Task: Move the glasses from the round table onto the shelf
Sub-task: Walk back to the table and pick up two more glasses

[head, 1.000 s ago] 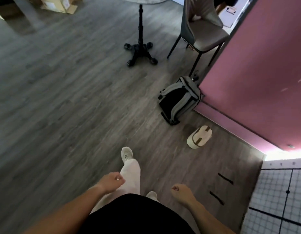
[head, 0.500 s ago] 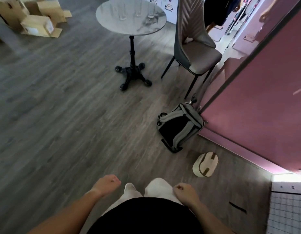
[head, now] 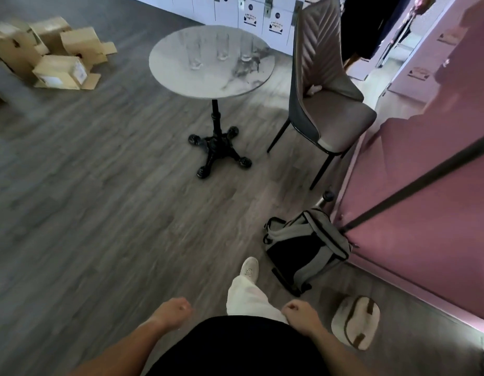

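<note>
Keeping left hand and right hand loosely curled, grasping nothing; stepping nearer to round table, now coming fully into view; not yet reaching tall glasses.

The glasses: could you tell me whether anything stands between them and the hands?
Nothing visible: bare floor lies between the left hand, right hand and the table holding the glasses. Backpack and chair stand aside, right.

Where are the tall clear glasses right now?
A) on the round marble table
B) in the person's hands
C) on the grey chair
A: the tall clear glasses stand on the round marble table, while the left hand and right hand hold nothing.
</note>
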